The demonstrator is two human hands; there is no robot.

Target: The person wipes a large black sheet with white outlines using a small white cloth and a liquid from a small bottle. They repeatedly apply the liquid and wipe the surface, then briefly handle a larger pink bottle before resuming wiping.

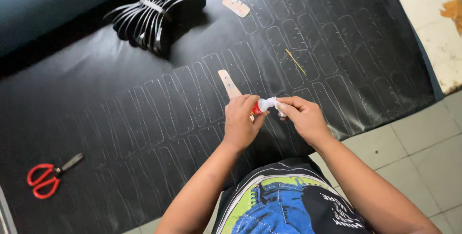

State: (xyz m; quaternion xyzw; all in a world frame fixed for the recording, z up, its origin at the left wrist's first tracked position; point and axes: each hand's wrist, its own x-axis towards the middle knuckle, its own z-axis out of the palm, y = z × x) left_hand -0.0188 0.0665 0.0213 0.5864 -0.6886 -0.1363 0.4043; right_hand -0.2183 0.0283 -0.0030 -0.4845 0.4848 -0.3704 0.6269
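Currently both hands hold a small white-and-red marker (263,105) over the black sheet (120,70): left hand (242,121) clamped on its body, right hand (302,117) pinching the tip. Many outlines are already drawn; none look cut, and the scissors (48,176) lie well apart.

bare forearms, black shirt (288,200), blue-green graphic print
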